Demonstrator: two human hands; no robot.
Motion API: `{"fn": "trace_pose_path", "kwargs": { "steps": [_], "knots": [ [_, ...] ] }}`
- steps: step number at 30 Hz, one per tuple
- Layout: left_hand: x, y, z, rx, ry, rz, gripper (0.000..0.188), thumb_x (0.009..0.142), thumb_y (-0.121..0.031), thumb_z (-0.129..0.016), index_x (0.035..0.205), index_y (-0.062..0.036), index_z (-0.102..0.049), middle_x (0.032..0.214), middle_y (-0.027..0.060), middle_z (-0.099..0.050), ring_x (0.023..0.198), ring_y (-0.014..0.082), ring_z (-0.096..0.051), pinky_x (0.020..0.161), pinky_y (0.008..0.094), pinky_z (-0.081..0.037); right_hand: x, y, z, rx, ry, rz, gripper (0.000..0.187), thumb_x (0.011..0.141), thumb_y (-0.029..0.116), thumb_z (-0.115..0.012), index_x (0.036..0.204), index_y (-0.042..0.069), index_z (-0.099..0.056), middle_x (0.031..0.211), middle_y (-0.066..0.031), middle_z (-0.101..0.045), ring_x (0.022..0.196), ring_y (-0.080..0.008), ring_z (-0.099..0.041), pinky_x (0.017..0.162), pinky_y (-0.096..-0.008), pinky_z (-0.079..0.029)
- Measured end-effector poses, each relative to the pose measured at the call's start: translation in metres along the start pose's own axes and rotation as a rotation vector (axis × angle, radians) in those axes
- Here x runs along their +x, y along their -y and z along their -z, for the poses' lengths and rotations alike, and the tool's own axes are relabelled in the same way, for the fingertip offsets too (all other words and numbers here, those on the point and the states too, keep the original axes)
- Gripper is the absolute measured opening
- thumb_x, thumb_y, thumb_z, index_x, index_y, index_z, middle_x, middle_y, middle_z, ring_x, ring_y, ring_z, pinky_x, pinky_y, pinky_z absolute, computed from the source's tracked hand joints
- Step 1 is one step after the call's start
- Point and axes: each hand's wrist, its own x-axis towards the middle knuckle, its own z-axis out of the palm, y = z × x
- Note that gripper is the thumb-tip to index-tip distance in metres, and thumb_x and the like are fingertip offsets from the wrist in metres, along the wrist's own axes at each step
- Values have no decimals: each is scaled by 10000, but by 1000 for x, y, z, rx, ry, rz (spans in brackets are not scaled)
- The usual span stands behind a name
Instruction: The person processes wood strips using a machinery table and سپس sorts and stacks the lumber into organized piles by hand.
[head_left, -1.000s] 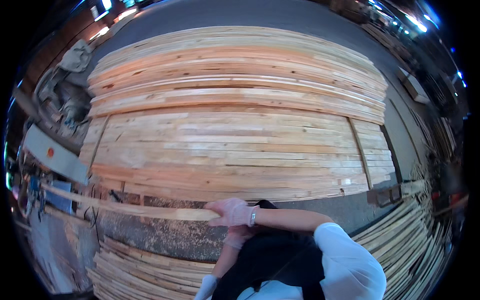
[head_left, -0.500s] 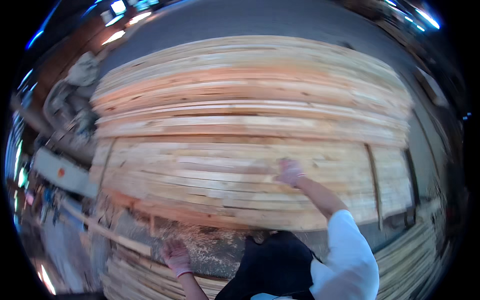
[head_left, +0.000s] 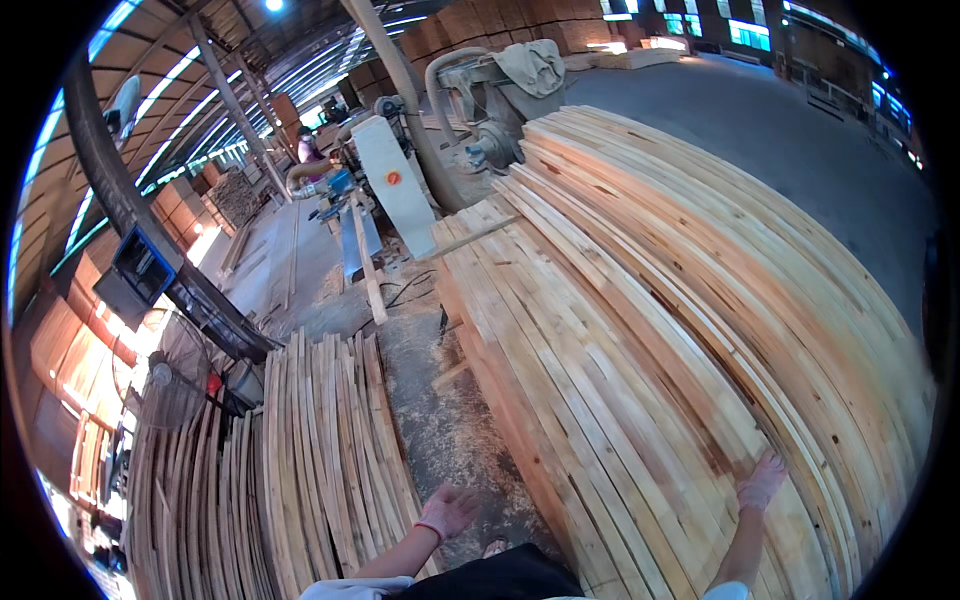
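My left hand (head_left: 449,510), in a thin pale glove with a red cuff, hovers over the gap between two stacks of wood. Its fingers are stretched out and nothing is in them. On the right, my gloved right hand (head_left: 762,482) rests on the top boards of a large stack of planks (head_left: 600,370), fingers extended forward. These planks are long, pale and lie side by side, some with knots and reddish streaks. To the left of my left hand lies a lower stack of narrow wooden strips (head_left: 315,460).
Sawdust covers the floor strip (head_left: 440,420) between the stacks. Beyond the planks stand a woodworking machine with a white panel (head_left: 393,190) and a grey machine under a cloth (head_left: 530,72). A steel post (head_left: 150,230), a fan (head_left: 165,375) and a distant person (head_left: 308,147) are at left.
My view has swung to the left, so the plank stack now runs away from me and the machines show. My right hand still lies on the planks; my left remains low and empty.
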Motion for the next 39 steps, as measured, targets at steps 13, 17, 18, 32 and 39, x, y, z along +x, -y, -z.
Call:
{"fn": "trace_pose_path", "kwargs": {
  "steps": [13, 17, 18, 32, 39],
  "knots": [
    [79, 24, -5, 150, 587, 433, 383, 933, -350, -438, 1148, -46, -524, 1142, 119, -576, 945, 293, -540, 910, 432, -454, -164, 43, -61, 158, 133, 106, 583, 638, 467, -744, 1048, 83, -586, 1000, -132, -635, 988, -312, -597, 832, -399, -489],
    [84, 33, 3, 139, 703, 609, 372, 916, -362, -512, 1109, -45, -536, 1132, 126, -584, 981, 317, -562, 887, 467, -466, -244, 55, -98, 550, 481, 181, 598, 680, 361, -756, 1138, 25, -572, 1068, -131, -637, 967, -268, -621, 863, -379, -484],
    [73, 40, -12, 222, 657, 619, 376, 913, -371, -520, 1106, -48, -537, 1114, 128, -588, 978, 318, -569, 872, 466, -474, -272, 55, -107, 772, 597, 137, 606, 693, 325, -758, 1167, 5, -560, 1078, -131, -636, 960, -256, -625, 865, -375, -485],
    [59, 17, 35, 346, 481, 490, 287, 883, -315, -622, 1073, -109, -558, 895, 45, -633, 857, 220, -636, 768, 401, -543, -597, 54, -29, 183, 979, -42, 497, 835, 393, -566, 1201, 58, -554, 1151, -192, -595, 1125, -339, -534, 916, -405, -435],
    [21, 1, 79, 359, 380, 348, 228, 905, -182, -576, 1118, -102, -551, 995, 69, -636, 914, 256, -635, 813, 446, -536, -624, -72, -177, 451, 861, -55, 623, 814, 390, -593, 1321, 59, -446, 1229, -217, -535, 1124, -345, -525, 909, -452, -440]
  ]
}}
